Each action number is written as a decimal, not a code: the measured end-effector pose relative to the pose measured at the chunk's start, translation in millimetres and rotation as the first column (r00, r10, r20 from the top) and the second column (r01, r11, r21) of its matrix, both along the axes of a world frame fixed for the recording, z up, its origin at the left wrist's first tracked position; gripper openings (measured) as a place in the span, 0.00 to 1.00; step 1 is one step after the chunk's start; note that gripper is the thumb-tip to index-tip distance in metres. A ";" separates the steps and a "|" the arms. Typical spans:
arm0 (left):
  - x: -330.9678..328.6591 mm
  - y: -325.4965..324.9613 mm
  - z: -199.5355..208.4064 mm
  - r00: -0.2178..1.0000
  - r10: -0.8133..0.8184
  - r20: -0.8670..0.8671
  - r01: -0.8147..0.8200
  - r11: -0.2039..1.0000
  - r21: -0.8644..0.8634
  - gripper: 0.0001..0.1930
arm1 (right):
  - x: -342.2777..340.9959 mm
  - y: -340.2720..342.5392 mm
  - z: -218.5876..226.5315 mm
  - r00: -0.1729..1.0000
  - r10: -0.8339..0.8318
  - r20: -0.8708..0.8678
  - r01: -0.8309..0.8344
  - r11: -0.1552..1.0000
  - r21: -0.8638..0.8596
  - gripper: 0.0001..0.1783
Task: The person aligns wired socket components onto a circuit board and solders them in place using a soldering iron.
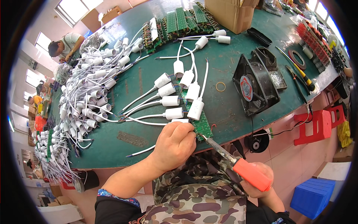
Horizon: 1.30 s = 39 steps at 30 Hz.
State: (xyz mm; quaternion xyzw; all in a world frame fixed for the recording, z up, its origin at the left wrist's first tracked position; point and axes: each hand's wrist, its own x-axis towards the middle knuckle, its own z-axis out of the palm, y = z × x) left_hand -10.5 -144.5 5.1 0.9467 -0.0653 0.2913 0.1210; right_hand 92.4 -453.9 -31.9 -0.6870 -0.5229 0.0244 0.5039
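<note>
My right hand (261, 180) is wrapped round the orange-red handle of a soldering iron (226, 154). The iron's tip meets the near end of a long green circuit board (201, 127) at the table's front edge. Fingers pinched, my left hand (175, 143) is beside that same end. A white cord (143, 151) runs out from under it to the left; what it grips is mostly hidden, apparently a white socket. Several white cylindrical sockets (173, 112) with cords line the board's left side, and others, like one white socket (195, 108), lie over the board.
A big heap of corded white sockets (93, 86) covers the table's left. Green boards (177, 22) and a cardboard box (230, 15) stand at the back. Right of the board are a black fan (256, 84), pliers (297, 83), a screwdriver (301, 72) and a tape roll (297, 59).
</note>
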 end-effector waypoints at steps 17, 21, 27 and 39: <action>0.3 -0.9 1.3 1.000 0.003 -0.004 -0.003 1.000 -0.006 0.14 | 4.2 5.6 16.9 0.989 -0.019 0.149 0.022 1.000 -0.017 0.32; -0.6 -0.6 -1.2 1.000 0.008 -0.016 -0.008 1.000 -0.003 0.14 | 4.2 4.2 14.0 0.994 -0.013 0.112 0.016 1.000 -0.018 0.32; -0.7 -0.2 0.6 1.000 0.000 -0.004 -0.001 1.000 -0.017 0.13 | 5.7 -6.1 13.3 0.995 -0.029 0.097 0.030 1.000 -0.004 0.30; -1.6 0.6 -0.2 1.000 -0.010 -0.002 0.010 1.000 -0.018 0.12 | -1.4 -24.4 12.1 0.764 0.102 -0.637 -0.091 0.995 0.050 0.26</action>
